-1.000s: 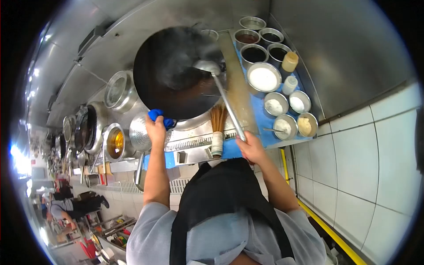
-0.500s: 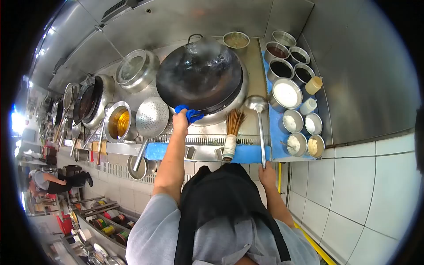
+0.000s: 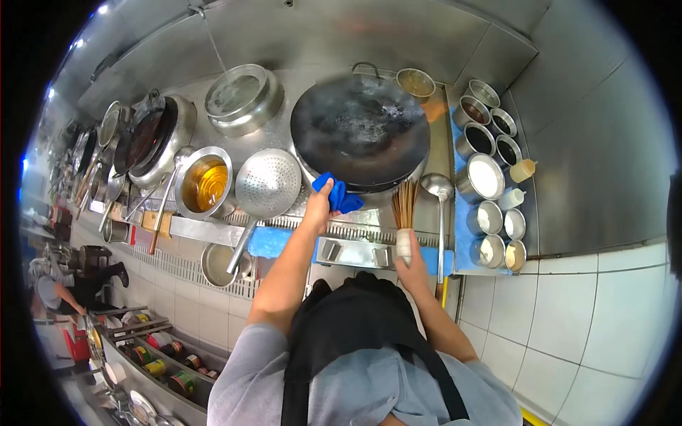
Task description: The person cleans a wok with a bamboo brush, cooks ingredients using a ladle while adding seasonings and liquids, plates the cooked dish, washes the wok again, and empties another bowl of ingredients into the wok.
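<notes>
My left hand point(image 3: 319, 206) is closed on a bunched blue cloth point(image 3: 337, 194) at the near rim of a large dark wok point(image 3: 359, 135). The wok sits on the stove with steam or smoke over it, and its far loop handle points away from me. My right hand point(image 3: 412, 272) has its fingers around the pale wrapped handle of a bamboo wok brush point(image 3: 405, 213), whose bristles point toward the wok. Just right of the brush lies a steel ladle point(image 3: 439, 195), bowl away from me. A perforated strainer point(image 3: 268, 183) rests left of my left hand.
Several seasoning containers point(image 3: 485, 177) and squeeze bottles point(image 3: 522, 170) line the right side. A pot of yellow oil point(image 3: 206, 186) stands left of the strainer. An orange glow shows at the wok's far right. Another person point(image 3: 60, 292) is at the far left.
My right hand has left the ladle's handle end and moved left onto the brush handle. My left hand stays with the cloth at the wok rim. The camera view has shifted.
</notes>
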Demonstrator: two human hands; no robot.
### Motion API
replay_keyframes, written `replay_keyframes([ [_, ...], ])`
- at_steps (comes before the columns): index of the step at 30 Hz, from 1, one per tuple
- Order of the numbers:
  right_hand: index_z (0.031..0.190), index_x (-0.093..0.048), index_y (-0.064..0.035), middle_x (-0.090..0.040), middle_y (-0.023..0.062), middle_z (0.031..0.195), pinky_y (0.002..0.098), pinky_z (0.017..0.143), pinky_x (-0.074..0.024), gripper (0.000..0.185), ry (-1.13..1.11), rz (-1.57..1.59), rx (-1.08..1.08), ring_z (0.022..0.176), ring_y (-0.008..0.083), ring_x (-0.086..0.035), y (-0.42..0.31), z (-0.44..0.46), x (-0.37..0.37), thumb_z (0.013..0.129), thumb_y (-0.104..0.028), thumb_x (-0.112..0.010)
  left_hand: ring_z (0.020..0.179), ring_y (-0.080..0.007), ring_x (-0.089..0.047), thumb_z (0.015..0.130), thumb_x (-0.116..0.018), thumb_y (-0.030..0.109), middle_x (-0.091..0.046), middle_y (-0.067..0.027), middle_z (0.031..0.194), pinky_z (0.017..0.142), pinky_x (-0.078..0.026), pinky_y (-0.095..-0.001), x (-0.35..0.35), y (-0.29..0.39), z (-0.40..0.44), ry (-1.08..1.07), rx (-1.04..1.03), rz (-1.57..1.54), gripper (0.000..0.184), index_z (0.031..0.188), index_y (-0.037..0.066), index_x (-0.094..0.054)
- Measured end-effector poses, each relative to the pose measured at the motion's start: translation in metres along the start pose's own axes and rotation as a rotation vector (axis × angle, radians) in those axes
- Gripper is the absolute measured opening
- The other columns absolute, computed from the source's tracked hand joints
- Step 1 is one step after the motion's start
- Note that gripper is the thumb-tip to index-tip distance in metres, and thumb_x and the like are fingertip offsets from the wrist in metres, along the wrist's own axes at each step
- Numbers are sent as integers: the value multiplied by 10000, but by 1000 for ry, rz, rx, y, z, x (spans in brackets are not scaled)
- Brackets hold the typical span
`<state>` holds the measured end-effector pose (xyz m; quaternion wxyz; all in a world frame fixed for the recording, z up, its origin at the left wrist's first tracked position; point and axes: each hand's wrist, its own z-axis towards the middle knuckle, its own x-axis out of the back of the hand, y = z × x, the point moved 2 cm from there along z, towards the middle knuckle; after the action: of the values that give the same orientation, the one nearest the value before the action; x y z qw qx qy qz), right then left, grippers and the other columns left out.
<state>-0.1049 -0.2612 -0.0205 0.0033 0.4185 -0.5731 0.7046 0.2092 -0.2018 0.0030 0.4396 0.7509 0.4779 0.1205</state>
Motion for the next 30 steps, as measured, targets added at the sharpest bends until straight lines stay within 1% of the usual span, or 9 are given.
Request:
replay_keyframes([
  [4,1632,-314,-102,-532,253,1515,424,1154,-420,782,-270,-234,-387,1400,414,-522,-19,-23,15,923,-162,-638,995,-180,-699,942,-756,276,-710,-78,1110,821,-585,-351,29,-25,-30,-267,-62,56,400,1266,89,-614],
  [8,1618,-374,-195,-647,298,1260,491,1035,-501,779,12,-123,-59,1166,487,-629,-30,-44,15,898,-211,-670,928,-153,-694,895,-814,215,-717,-73,1003,796,-585,-358,33,-43,-54,-437,-139,420,364,1174,71,-630],
  [10,1606,-413,-194,-694,199,1153,398,808,-567,744,-69,-168,-182,930,312,-692,-10,-42,22,908,-167,-668,899,-261,-717,883,-809,363,-742,-115,994,866,-568,-443,28,-45,-66,-434,-285,724,492,1266,97,-649],
  [13,1568,-494,-201,-685,78,1149,248,541,-486,673,-108,222,-570,723,79,-597,-45,-17,63,924,-138,-677,1261,-334,-584,792,-831,519,-688,-138,1252,1142,-322,-561,40,-102,-44,-385,-700,1542,638,1303,167,-685],
  [19,1496,-554,-57,-661,164,1299,393,986,-507,596,26,-4,456,1117,275,-650,-216,65,122,925,-121,-711,1279,-348,-546,760,-830,565,-619,-152,1273,1163,-294,-552,57,-105,-54,-211,-787,1248,750,1313,93,-649],
  [23,1437,-626,-183,-641,153,1261,425,884,-561,582,-222,-207,771,1031,359,-686,-201,146,64,879,-232,-787,1256,-387,-542,788,-832,474,-609,-194,1281,1133,-339,-523,58,-78,-80,-66,-823,1101,721,1317,34,-614],
  [26,1398,-643,-205,-696,186,1243,468,865,-579,530,-654,-1155,106,1066,367,-712,-124,305,50,904,-387,-709,1248,-393,-549,782,-840,309,-614,-186,1295,1098,-386,-509,50,-65,-103,34,-851,1060,620,1282,15,-621],
  [28,1474,-575,-224,-722,203,1235,472,909,-570,545,62,-877,221,1077,360,-724,-129,363,77,958,-395,-620,1238,-399,-557,766,-851,244,-624,-174,1295,1086,-399,-516,38,-34,-105,112,-915,1065,604,1279,26,-620],
  [30,1504,-540,-224,-682,200,1303,465,959,-547,571,215,-567,380,1149,392,-681,-149,393,75,965,-381,-645,1240,-383,-558,781,-822,193,-618,-168,1300,1070,-417,-498,20,-5,-109,169,-981,1044,543,1262,28,-630],
])
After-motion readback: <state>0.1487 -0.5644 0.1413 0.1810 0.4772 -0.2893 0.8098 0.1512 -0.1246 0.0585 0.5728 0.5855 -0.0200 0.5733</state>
